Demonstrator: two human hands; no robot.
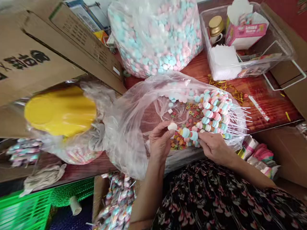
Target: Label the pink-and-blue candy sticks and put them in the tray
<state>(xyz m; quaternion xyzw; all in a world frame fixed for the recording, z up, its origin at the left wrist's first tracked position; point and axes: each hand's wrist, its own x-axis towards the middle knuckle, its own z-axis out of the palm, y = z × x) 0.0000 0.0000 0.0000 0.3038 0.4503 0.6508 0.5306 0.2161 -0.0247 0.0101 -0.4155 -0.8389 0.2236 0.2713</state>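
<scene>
Between finger and thumb, my left hand [160, 140] pinches a white candy [172, 126] at the left end of a skewer. My right hand [212, 143] is closed on the other end of that skewer of candies [188, 133], which carries pale blue marshmallows and an orange piece. Both hands are over an open clear plastic bag [129, 127]. Inside the bag lie small coloured candy rings [178, 141], loose pink and blue marshmallows, and a pile of filled skewers [216, 110] whose white sticks point right.
A large bag of marshmallows [159, 41] stands behind. A clear bin [283, 48] with a pink box is at the back right. Cardboard boxes [64, 48] and a yellow object [59, 110] are at left. Wrapped skewers [117, 201] fill a carton below the red table [271, 95].
</scene>
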